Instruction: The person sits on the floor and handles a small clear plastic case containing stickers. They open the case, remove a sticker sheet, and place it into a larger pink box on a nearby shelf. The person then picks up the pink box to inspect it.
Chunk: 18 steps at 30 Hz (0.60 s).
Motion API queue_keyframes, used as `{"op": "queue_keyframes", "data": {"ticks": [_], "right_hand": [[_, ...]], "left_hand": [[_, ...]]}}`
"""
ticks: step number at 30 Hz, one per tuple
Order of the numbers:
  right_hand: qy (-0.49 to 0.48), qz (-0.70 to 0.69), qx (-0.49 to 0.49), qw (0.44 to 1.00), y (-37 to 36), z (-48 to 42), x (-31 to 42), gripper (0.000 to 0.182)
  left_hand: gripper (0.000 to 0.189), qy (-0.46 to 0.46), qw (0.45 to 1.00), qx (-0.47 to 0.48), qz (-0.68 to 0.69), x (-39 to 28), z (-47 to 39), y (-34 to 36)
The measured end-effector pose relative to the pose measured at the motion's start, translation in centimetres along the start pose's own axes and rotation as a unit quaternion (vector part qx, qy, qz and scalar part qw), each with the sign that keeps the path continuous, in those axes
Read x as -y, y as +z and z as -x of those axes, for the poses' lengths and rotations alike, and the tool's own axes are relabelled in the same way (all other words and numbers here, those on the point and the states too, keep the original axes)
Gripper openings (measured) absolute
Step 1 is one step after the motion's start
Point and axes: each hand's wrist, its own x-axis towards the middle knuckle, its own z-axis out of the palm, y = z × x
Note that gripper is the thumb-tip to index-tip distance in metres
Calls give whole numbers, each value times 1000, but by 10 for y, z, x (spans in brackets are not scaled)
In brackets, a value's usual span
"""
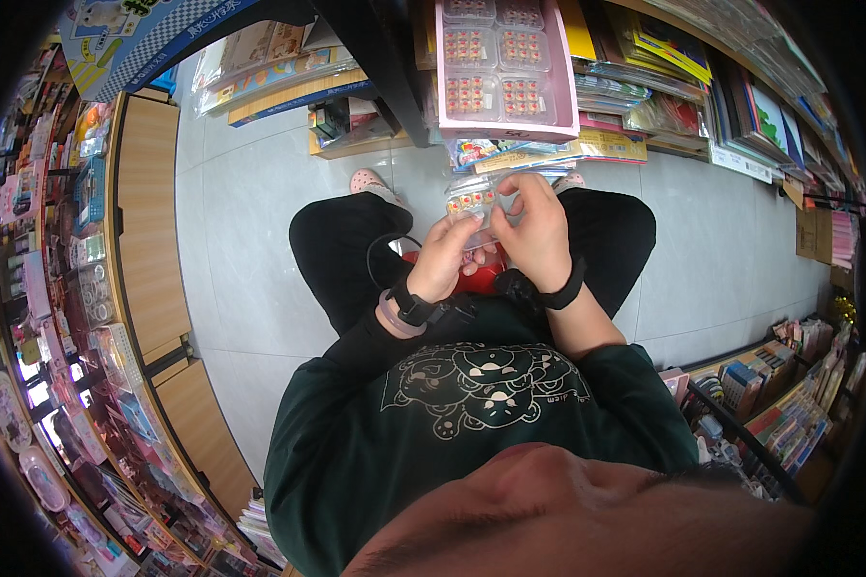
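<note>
Above my lap, my left hand (444, 252) grips a small clear plastic box (469, 205) with a row of small yellow-and-red pieces inside. The thumb presses on the front of the box. My right hand (534, 227) is at the box's right edge, thumb and forefinger curled close together; whether they pinch something thin and clear I cannot tell. Just beyond my hands stands a pink open box (506, 133), holding several similar clear boxes (469, 96) in two columns. Part of a red object (483, 278) shows beneath my hands, mostly hidden.
Stacked packaged paper goods (613, 144) lie under and right of the pink box. A dark post (386, 65) rises to its left. Shelves of packaged goods (94, 274) with wooden cabinet doors (151, 223) line the left side. A lower shelf of goods (758, 382) stands at right.
</note>
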Motion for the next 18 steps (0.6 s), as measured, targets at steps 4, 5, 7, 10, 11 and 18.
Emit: {"op": "queue_keyframes", "data": {"ticks": [4, 5, 7, 10, 11, 18], "right_hand": [[46, -29, 24, 998, 0, 1, 0, 29], [59, -34, 30, 997, 0, 1, 1, 30], [75, -40, 35, 996, 0, 1, 2, 30], [55, -36, 29, 997, -1, 1, 2, 28], [30, -28, 26, 999, -1, 1, 1, 27], [-15, 2, 15, 1000, -1, 0, 3, 21]], "left_hand": [[20, 2, 1000, 2, 4, -1, 1, 0], [20, 1, 1000, 1, 4, 0, 0, -1], [20, 1, 1000, 0, 6, 0, 0, -1], [20, 1, 1000, 3, 9, 0, 0, -2], [21, 3, 1000, 4, 8, 0, 0, -2], [29, 25, 1000, 9, 3, 1, -1, -4]]}}
